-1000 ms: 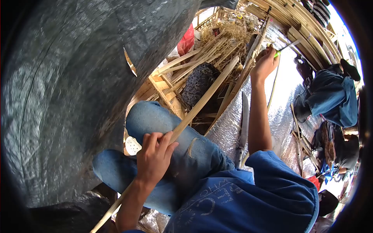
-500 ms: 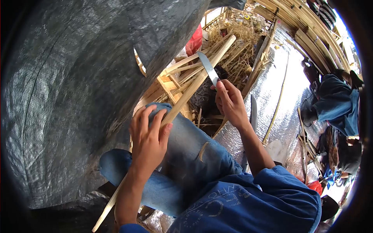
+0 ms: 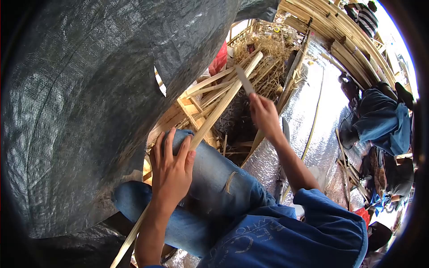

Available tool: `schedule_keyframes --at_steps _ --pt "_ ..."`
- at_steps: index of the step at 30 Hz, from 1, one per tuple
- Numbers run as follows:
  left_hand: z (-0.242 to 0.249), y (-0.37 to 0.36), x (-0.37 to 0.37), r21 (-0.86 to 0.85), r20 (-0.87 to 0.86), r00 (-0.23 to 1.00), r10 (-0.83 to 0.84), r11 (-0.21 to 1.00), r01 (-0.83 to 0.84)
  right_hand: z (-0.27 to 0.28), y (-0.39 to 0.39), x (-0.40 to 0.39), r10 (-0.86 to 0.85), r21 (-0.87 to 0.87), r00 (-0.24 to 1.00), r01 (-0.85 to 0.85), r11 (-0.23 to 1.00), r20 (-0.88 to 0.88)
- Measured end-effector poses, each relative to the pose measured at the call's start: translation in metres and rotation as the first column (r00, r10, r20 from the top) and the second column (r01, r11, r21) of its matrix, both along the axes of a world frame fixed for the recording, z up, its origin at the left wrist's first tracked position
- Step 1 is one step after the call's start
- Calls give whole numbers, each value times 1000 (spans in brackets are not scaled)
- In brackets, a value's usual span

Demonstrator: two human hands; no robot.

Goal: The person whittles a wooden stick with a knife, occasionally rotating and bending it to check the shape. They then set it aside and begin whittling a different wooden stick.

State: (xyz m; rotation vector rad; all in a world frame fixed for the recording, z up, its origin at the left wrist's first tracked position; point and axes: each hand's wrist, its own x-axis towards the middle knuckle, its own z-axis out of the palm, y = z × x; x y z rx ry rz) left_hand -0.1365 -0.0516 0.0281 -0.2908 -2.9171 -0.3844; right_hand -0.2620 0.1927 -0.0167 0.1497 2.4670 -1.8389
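A long pale wooden stick (image 3: 219, 107) runs slantwise over my raised knee, its trimmed far end pointing up and away. My left hand (image 3: 171, 169) presses it against the jeans, thumb and fingers bent about it. Its near end (image 3: 129, 239) comes out below my left forearm. In my right hand (image 3: 266, 116) is a knife (image 3: 244, 81) with a blurred, light grey blade, held at the stick's far part and overlapping it in this view. A curled wood shaving (image 3: 230, 182) lies on my thigh.
A dark tarp (image 3: 89, 116) hangs close on my left. More sticks (image 3: 208, 89) and straw-like shavings (image 3: 268, 49) lie ahead. On the silver foil sheet (image 3: 308, 111) at right lies another blade (image 3: 285, 129). Beyond it are a person's jeans-clad legs (image 3: 384, 120) and stacked wooden strips (image 3: 330, 20).
The knife has moved nearer the stick's far end and its blade has swung across the stick. My left hand keeps its hold. The whole view has shifted slightly.
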Motion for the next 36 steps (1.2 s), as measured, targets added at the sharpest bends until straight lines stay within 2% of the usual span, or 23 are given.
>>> schedule_keyframes --at_steps 1,3,5,6,7,9,10,13,14,15,17,18,20,21,24,25,27,28,31,33,34,35,36 --pt "0 1 1 4 -4 1000 -1 1000 1 8 7 -9 -17 -60 998 21 998 67" --pt "2 3 3 -10 2 1000 4 1000 -4 0 8 -19 -66 51 995 70 996 -81" --pt "3 6 3 -2 0 1000 8 1000 -8 13 -21 20 154 187 988 -151 971 0" --pt "4 7 4 6 10 1000 12 1000 -12 6 -27 36 314 165 940 -290 943 -137" --pt "4 8 7 6 3 1000 14 1000 -14 5 -26 38 380 337 902 -300 893 -204" --pt "6 11 9 23 -10 1000 2 1000 -2 18 -10 19 191 194 969 -160 968 -154" --pt "7 12 11 18 -17 1000 -2 1000 2 16 2 -2 50 203 996 -32 979 -81" --pt "7 17 13 4 -10 1000 10 1000 -10 13 6 -5 13 97 999 -8 995 -50" --pt "8 19 12 3 -18 1000 9 1000 -9 10 -7 19 204 218 924 -137 966 -324" --pt "7 19 13 9 -17 1000 10 1000 -10 12 -13 44 428 226 894 -393 891 -133" --pt "8 21 14 13 -10 1000 12 1000 -12 2 -10 43 453 275 827 -375 885 -332" --pt "10 23 13 15 -12 1000 9 1000 -9 4 -4 25 251 195 919 -198 961 -304" --pt "9 23 18 15 3 1000 3 1000 -3 6 18 -32 -100 76 981 114 991 -165" --pt "8 23 19 9 1 1000 9 1000 -9 -8 28 -47 -76 132 964 113 985 -256" --pt "12 21 13 -7 -17 1000 24 1000 -24 -10 -15 30 261 127 908 -231 965 -328" --pt "13 21 13 -21 -1 1000 26 999 -26 8 -18 53 469 323 849 -385 864 -242" --pt "14 23 13 -24 -9 1000 19 1000 -19 7 -6 20 323 244 904 -258 935 -280" --pt "13 24 16 -25 -13 1000 12 1000 -12 1 7 -12 120 236 942 -46 971 -313" --pt "12 26 17 -29 -10 1000 25 999 -26 13 20 -44 -65 59 995 70 996 -79" --pt "13 23 17 -26 -19 999 26 999 -26 7 0 8 200 163 946 -162 973 -253" --pt "13 22 18 -23 -8 1000 28 999 -28 8 -4 30 329 227 930 -289 930 -164" --pt "13 23 18 -21 -6 1000 30 999 -30 9 2 22 331 229 930 -291 929 -161" --pt "12 23 18 -14 -12 1000 21 1000 -22 11 14 5 217 187 964 -187 964 -155"
